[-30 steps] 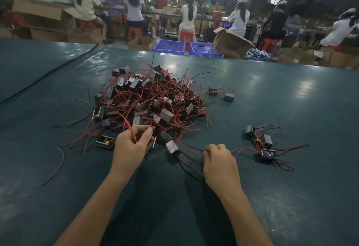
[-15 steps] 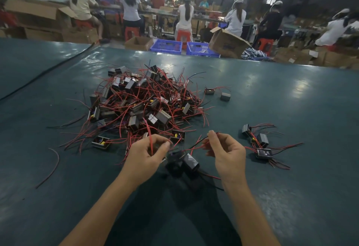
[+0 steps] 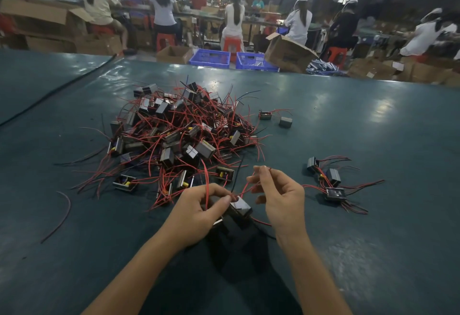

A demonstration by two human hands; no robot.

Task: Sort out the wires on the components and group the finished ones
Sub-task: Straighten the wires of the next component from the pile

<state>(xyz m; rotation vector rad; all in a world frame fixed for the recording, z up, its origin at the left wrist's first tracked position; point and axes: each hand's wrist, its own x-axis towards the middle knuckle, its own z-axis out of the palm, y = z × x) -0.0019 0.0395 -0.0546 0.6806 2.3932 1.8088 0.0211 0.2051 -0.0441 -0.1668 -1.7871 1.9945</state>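
Observation:
A tangled pile of small dark components with red wires (image 3: 179, 137) lies on the dark green table (image 3: 373, 128). My left hand (image 3: 196, 212) grips one dark component (image 3: 239, 208) just above the table, near the pile's front edge. My right hand (image 3: 278, 195) pinches one of that component's red wires (image 3: 245, 187) between thumb and fingers and holds it up. To the right lies a small group of three components (image 3: 331, 182) with their wires stretched out.
Two single components (image 3: 265, 115) (image 3: 285, 122) sit behind the pile on the right. A loose wire (image 3: 63, 211) lies at the left. Beyond the table's far edge stand blue crates (image 3: 210, 58), cardboard boxes (image 3: 288, 52) and several seated workers.
My left hand lifted a component out of the pile's front edge toward me. My right hand rose from the table and took hold of its red wire.

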